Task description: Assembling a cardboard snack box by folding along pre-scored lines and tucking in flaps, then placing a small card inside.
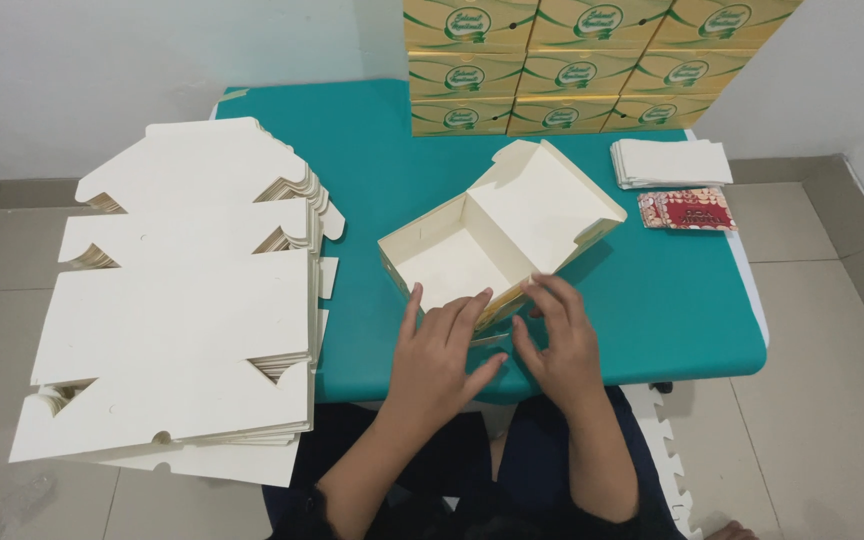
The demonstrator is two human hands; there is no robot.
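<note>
A cream cardboard box [457, 262], half folded with its lid open, sits on the teal table [662, 300] in front of me. My left hand [439, 355] rests against the box's near wall, fingers spread over its rim. My right hand [557, 335] presses on the box's near right corner, fingers bent at the flap. Neither hand lifts the box off the table.
A thick stack of flat cream box blanks [187, 290] lies to the left, overhanging the table. Finished yellow-green boxes [562, 65] are stacked at the back. A pile of white papers [670, 162] and a red packet [687, 210] lie at the right.
</note>
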